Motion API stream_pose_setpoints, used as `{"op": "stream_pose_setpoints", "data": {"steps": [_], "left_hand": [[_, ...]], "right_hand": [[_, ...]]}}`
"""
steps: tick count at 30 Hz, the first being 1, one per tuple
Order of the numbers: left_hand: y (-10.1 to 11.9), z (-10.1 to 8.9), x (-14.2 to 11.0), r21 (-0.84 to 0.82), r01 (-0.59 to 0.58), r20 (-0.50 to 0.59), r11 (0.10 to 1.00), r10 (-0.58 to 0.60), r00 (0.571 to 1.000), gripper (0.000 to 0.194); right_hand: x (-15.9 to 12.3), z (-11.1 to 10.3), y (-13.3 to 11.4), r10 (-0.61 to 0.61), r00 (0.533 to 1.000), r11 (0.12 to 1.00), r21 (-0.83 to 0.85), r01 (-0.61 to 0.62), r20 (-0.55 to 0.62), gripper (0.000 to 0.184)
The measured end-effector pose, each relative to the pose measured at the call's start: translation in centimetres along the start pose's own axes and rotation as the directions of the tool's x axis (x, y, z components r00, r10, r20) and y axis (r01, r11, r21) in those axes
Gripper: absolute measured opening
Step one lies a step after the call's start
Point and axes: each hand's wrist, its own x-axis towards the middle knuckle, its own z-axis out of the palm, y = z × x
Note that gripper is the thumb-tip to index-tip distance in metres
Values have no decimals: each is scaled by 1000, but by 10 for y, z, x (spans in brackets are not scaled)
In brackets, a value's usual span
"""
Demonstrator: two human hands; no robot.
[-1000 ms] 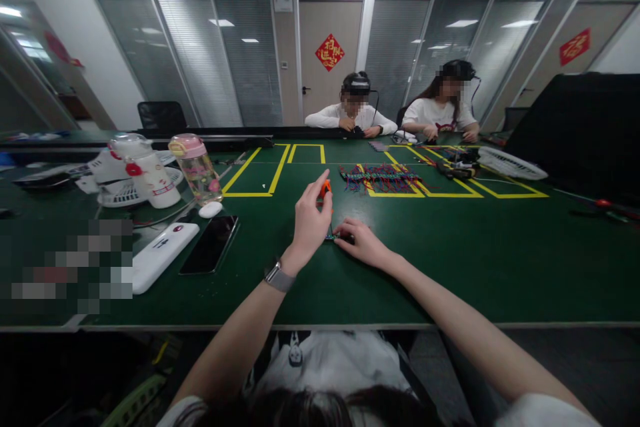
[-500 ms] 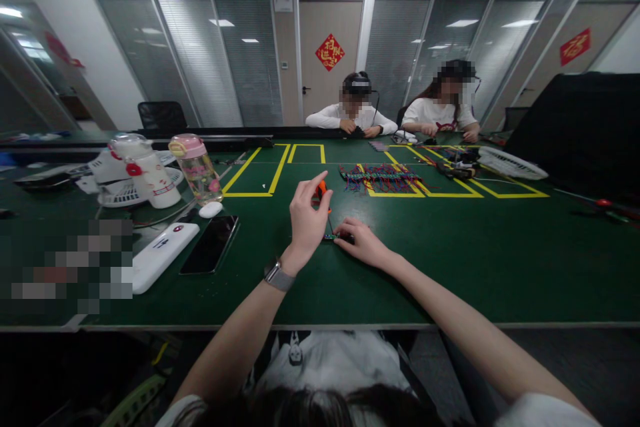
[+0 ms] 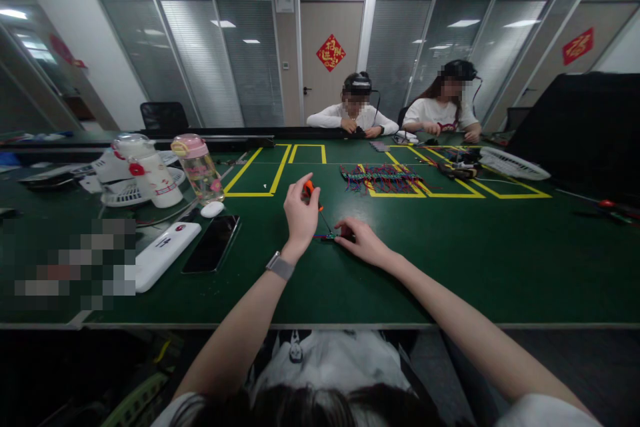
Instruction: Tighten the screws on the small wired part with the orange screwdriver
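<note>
My left hand (image 3: 300, 217) is closed around a small screwdriver (image 3: 311, 195) with an orange handle. Its thin shaft slants down to the right, and the tip meets a small part with coloured wires (image 3: 327, 237) lying on the green table (image 3: 450, 260). My right hand (image 3: 363, 240) rests on the table with its fingers pinched on the right end of that small part. A watch sits on my left wrist.
A black phone (image 3: 211, 243), a white case (image 3: 163, 255), a white mouse (image 3: 212, 209) and two bottles (image 3: 197, 169) lie at the left. A bundle of coloured wires (image 3: 383, 178) sits in the yellow-taped area. Two other people sit at the far side.
My left hand has shifted left and tilted the screwdriver, so its shaft now shows slanting down to the small part. My right hand has stayed on the part.
</note>
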Motion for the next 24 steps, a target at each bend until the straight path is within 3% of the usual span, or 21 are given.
{"op": "stream_pose_setpoints", "data": {"steps": [10, 18, 24], "left_hand": [[-22, 2, 6, -61, 260, -23, 964, -262, 965, 34], [-19, 0, 8, -91, 289, -52, 953, -294, 954, 33], [-20, 1, 8, -107, 293, -51, 950, -300, 953, 33]], "right_hand": [[10, 4, 11, 86, 996, 995, 56, -83, -39, 20], [23, 2, 10, 219, 976, 969, 110, -219, 20, 15], [29, 1, 10, 250, 967, 963, 97, -253, 44, 13]]}}
